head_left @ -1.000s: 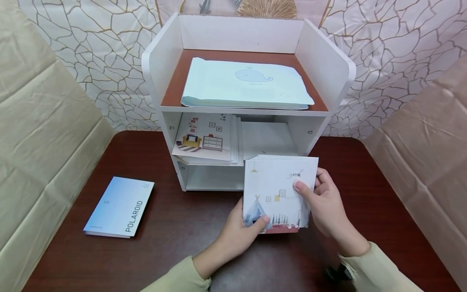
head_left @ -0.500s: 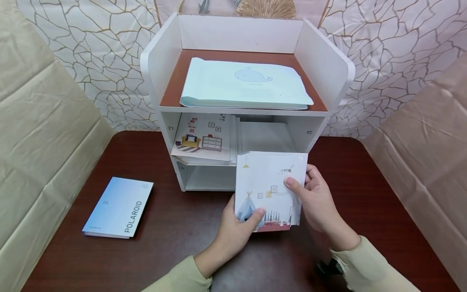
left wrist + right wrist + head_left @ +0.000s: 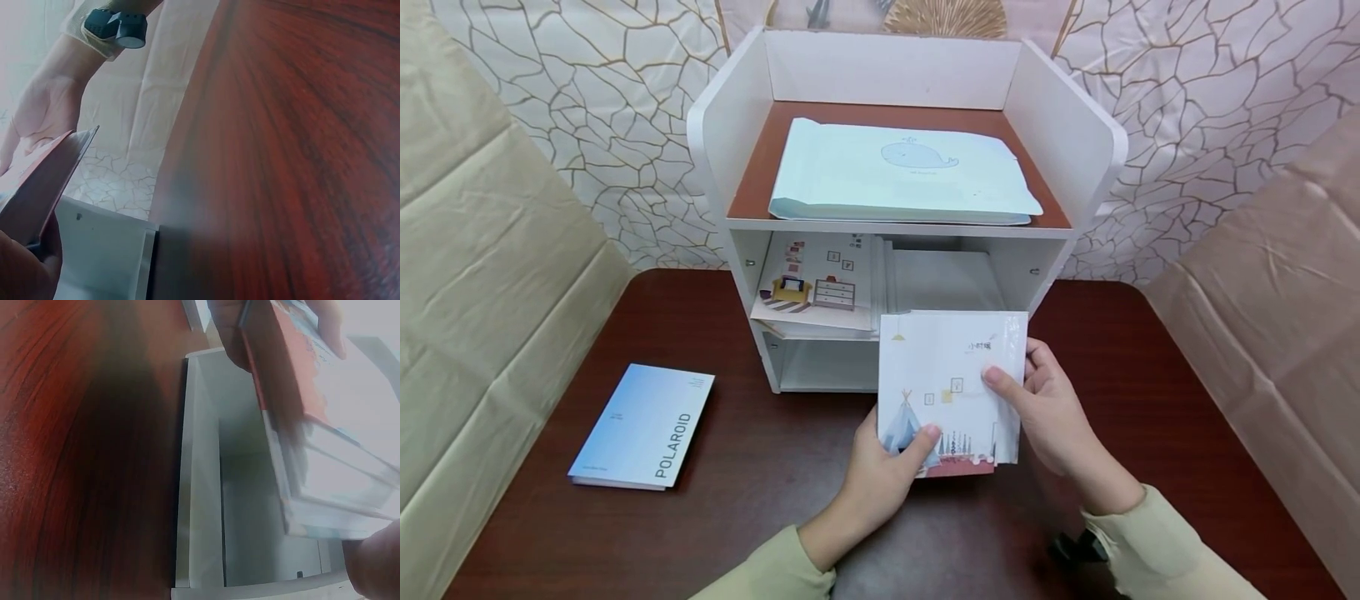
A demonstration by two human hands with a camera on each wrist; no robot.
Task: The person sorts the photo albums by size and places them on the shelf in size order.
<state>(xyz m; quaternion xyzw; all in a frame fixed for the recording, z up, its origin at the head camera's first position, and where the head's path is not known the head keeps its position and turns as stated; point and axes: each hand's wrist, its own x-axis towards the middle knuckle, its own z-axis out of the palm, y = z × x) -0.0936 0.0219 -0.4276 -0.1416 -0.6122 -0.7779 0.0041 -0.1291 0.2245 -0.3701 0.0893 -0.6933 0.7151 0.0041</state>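
Both hands hold a stack of small square books (image 3: pixel 951 350) in front of the cabinet. The top cover is white with a blue tent and Chinese characters. My left hand (image 3: pixel 880 475) grips the lower left corner, thumb on the cover and fingers beneath. At the right edge, my right hand (image 3: pixel 1060 417) pinches the stack, its thumb on the cover and fingers behind. In the right wrist view, the stacked books (image 3: pixel 337 462) show several uneven layers and a reddish lower edge. The left wrist view shows the tilted books (image 3: pixel 44 187) edge-on between both hands.
A white cabinet (image 3: pixel 718 158) stands on the dark red table (image 3: pixel 760 517). A pale whale-printed package (image 3: pixel 910 171) lies on its top. Illustrated books (image 3: pixel 820 283) fill the middle shelf's left side, beside a plain white one (image 3: pixel 947 279). A blue POLAROID book (image 3: pixel 643 425) lies at left.
Both hands have shifted slightly left with the stack of books, mostly in the first half second. Their grip looks the same. The cabinet and POLAROID book stay in place.
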